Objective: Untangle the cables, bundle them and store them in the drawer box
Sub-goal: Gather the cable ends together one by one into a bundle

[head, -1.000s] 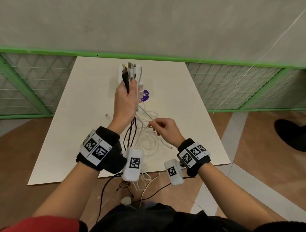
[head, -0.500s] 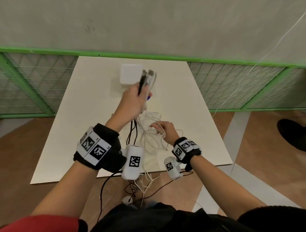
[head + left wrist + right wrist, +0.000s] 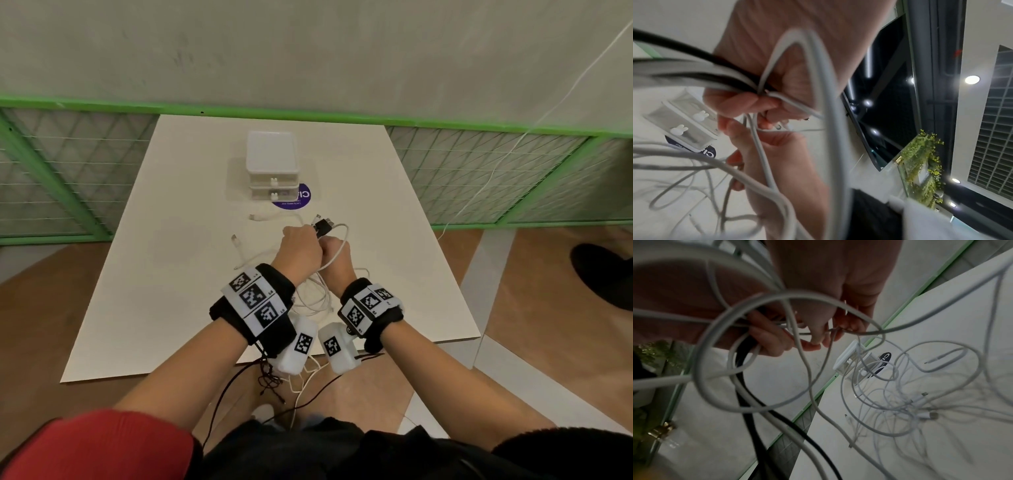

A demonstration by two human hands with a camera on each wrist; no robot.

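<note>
- The cables [image 3: 310, 298] are a mixed bunch, mostly white with at least one black. Part of them is gathered between your two hands above the table [image 3: 144, 274]; the rest lies in loose loops on the board under your wrists, with a couple of white plug ends [image 3: 255, 217] stretched out toward the drawer box [image 3: 272, 171].
- Your left hand [image 3: 301, 251] is clenched round a sheaf of cable ends; the dark plugs [image 3: 323, 224] stick out past your knuckles. In the left wrist view the black and white strands run together into your curled fingers [image 3: 740, 104].
- Your right hand [image 3: 337, 255] sits just beside the left, touching or nearly so, its fingers pinching a thin white strand, with a thicker white loop [image 3: 777, 353] hanging round it.
- The drawer box stands at the far side of the table on a purple sticker [image 3: 298, 202], both drawers looking closed. You appear to be early on: sorting strands, nothing bundled or stored yet.
- Risk: the loop round your right hand crosses several other strands. Pull hard on one and I judge you would tighten a knot rather than free it.
- Risk: some cables trail off the near table edge toward your lap. A tug upward could drag the loose pile or snag your wrist-camera leads [image 3: 274, 380].
- Risk: loosening the left grip could let the collected ends slip back into the heap.
</note>
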